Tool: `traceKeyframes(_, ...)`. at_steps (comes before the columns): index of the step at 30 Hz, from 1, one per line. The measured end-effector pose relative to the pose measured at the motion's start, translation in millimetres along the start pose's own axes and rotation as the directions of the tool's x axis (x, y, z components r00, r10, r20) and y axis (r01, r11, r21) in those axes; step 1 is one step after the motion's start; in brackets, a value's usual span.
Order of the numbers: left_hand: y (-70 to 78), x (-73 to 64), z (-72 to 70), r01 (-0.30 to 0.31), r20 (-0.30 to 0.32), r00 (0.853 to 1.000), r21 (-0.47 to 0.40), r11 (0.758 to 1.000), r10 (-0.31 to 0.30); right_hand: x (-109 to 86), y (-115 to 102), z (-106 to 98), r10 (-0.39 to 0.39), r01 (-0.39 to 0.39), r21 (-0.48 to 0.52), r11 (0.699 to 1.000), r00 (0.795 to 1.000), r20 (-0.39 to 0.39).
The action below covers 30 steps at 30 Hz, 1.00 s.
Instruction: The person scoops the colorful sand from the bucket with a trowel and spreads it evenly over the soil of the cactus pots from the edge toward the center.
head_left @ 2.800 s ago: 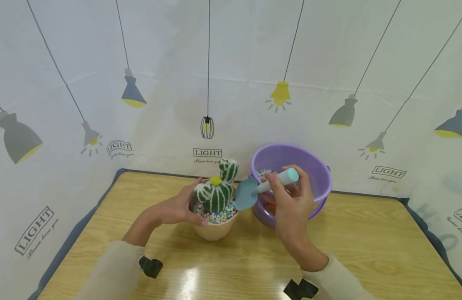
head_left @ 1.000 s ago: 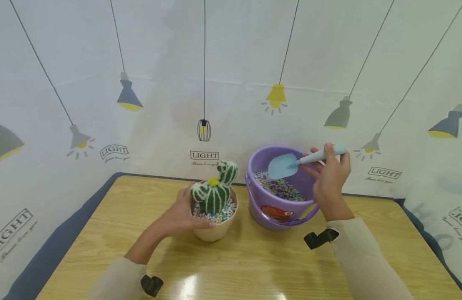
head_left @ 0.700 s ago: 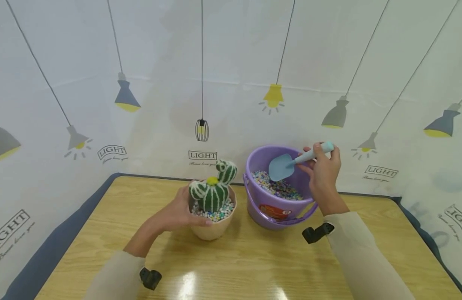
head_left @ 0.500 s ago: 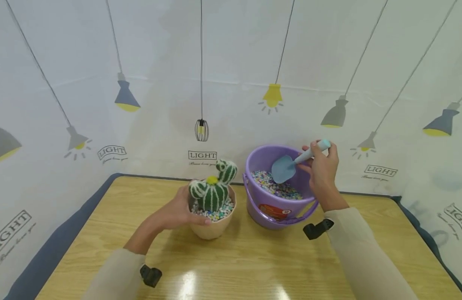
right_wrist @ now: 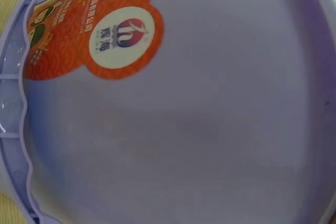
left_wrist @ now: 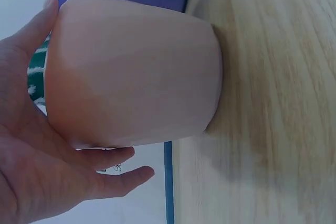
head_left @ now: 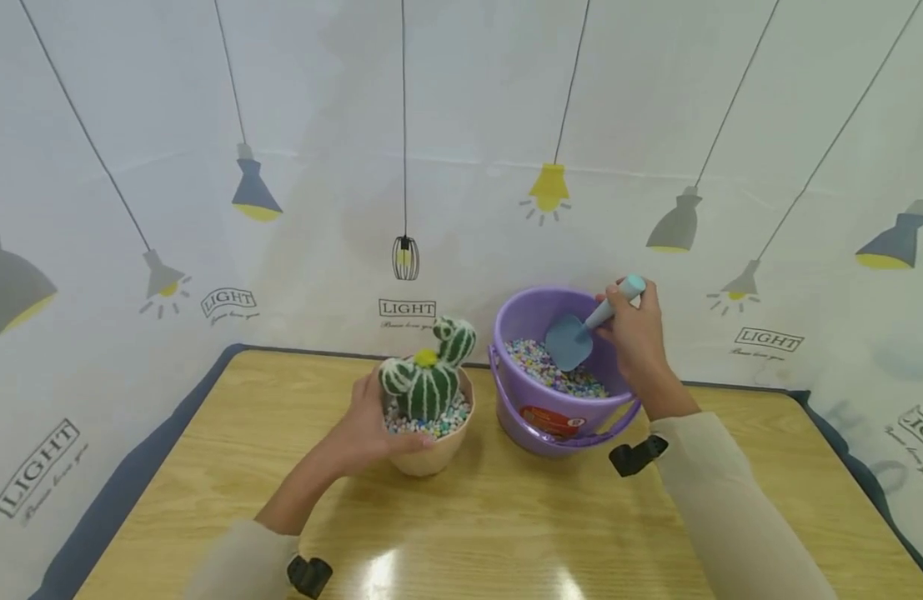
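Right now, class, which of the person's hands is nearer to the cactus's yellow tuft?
Left. The left hand holds the pot beneath the yellow tuft; the right hand is farther away, at the purple bucket, gripping the scoop.

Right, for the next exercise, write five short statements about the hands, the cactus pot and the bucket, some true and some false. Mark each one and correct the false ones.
1. The left hand holds the flowerpot. True.
2. The right hand grips the blue scoop by its blade. False: it grips the handle end, and the blade is inside the bucket.
3. Small multicoloured granules lie in the bucket. True.
4. The flower on the cactus is red. False: it is yellow.
5. The bucket's carrying handle stands upright above the rim. False: it hangs down across the front.
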<state>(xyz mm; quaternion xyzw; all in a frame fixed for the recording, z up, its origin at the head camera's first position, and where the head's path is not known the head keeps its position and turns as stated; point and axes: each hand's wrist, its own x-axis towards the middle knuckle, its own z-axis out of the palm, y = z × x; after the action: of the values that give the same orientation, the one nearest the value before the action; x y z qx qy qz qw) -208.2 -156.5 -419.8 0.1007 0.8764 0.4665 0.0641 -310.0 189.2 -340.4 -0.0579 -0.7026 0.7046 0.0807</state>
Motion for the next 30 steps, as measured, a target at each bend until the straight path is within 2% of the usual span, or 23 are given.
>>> traceKeyframes(5,0.5,2.0,3.0,-0.011,-0.015,1.000,0.001,1.000,0.011,-0.6,-0.3,0.0,0.004,-0.004,-0.020,1.000,0.999,0.037)
traceKeyframes(10,0.6,4.0,0.1,-0.015,0.010,1.000,-0.002,1.000,0.015,-3.0,-0.3,2.3,-0.031,0.049,-0.132,0.990,0.991,0.131)
traceKeyframes(16,-0.2,4.1,-0.8,-0.023,0.015,1.000,0.000,1.000,0.023,-3.6,0.9,4.3,-0.039,0.089,-0.245,0.966,0.979,0.202)
traceKeyframes(20,-0.8,3.1,-0.6,-0.012,0.013,1.000,-0.007,1.000,0.012,-1.7,3.8,6.1,-0.031,0.085,-0.270,0.959,0.980,0.196)
traceKeyframes(24,-0.6,1.5,-0.6,0.006,0.015,1.000,-0.011,1.000,-0.006,-2.4,4.8,6.0,-0.020,0.058,-0.255,0.965,0.989,0.150)
traceKeyframes(27,0.0,2.1,-0.4,0.005,0.012,1.000,-0.011,1.000,-0.005,-3.5,4.0,4.4,-0.016,0.046,-0.247,0.968,0.992,0.122)
traceKeyframes(30,0.3,3.5,-0.1,-0.003,0.008,1.000,-0.017,1.000,0.003,-4.0,2.7,2.7,0.001,0.033,-0.271,0.962,0.992,0.126)
